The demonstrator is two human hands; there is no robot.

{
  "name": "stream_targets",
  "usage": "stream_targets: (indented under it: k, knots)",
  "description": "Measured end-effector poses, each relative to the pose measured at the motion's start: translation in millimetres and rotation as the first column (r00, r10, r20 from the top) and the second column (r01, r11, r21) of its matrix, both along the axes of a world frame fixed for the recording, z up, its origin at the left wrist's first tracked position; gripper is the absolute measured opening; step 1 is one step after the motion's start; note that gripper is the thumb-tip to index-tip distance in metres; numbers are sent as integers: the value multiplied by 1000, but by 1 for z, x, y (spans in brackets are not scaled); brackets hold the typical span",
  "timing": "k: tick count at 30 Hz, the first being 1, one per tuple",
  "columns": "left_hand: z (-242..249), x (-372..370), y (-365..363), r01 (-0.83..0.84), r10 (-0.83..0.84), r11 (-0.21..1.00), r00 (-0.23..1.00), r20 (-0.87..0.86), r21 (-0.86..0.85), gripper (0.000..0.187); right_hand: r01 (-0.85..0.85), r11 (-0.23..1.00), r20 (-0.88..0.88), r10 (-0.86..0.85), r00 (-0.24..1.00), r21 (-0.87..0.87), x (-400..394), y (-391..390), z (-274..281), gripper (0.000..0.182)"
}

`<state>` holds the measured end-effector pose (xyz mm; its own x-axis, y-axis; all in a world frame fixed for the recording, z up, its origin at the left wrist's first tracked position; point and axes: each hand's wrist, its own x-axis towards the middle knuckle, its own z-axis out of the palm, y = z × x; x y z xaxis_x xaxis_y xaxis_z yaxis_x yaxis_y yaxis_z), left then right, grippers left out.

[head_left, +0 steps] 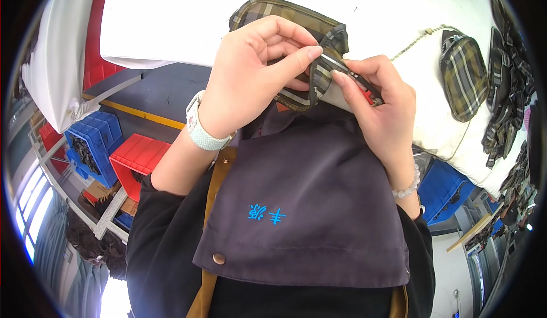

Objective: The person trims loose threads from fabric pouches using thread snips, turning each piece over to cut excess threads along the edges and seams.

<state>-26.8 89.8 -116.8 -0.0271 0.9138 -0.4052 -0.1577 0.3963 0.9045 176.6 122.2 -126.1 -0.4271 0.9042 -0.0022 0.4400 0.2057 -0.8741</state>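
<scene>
While a soft plaid pouch (296, 39) of woven olive-and-brown check is being held up over the near edge of the white table (393, 16), its curved opening is being pinched from both sides. The left hand (250, 78) is being kept curled, thumb and forefinger closed on the striped fabric binding at the pouch's rim; a pale woven watch strap (199, 127) is being worn on that wrist. The right hand (379, 110) is being kept closed as well, its fingertips pressed on a small dark scissor-like tool (359, 81) with a red spot, laid against the same rim; exactly what the tool is cannot be told. A bracelet of clear round beads (407, 187) is being worn on the right wrist.

A second plaid pouch (462, 74), rounded and zipped shut, is being left flat near the table's right edge, with a thin pale chain (419, 37) trailing from its top. Two pouches are being counted in all. A loose heap of plaid fabric pieces (507, 78) is being kept along the far right edge. A smooth grey apron (307, 204) with blue stitched characters and one round metal snap is being worn below the hands. Blue and red plastic bins (117, 147) are being stored on the floor at left.
</scene>
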Motion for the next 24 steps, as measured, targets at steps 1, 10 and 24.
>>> stream_targets:
  k: [1,10,24]
  knots:
    - [0,0,1,13,-13,1000,1000,8,-13,13,2,1000,-1,-2,1000,-11,0,0,0,18]
    - [-2,0,0,23,-23,1000,1000,-7,-8,10,8,999,52,-6,999,-41,2,-1,6,18]
    - [1,2,-6,27,-25,999,997,-74,34,12,-17,1000,78,19,997,-25,2,-1,5,17]
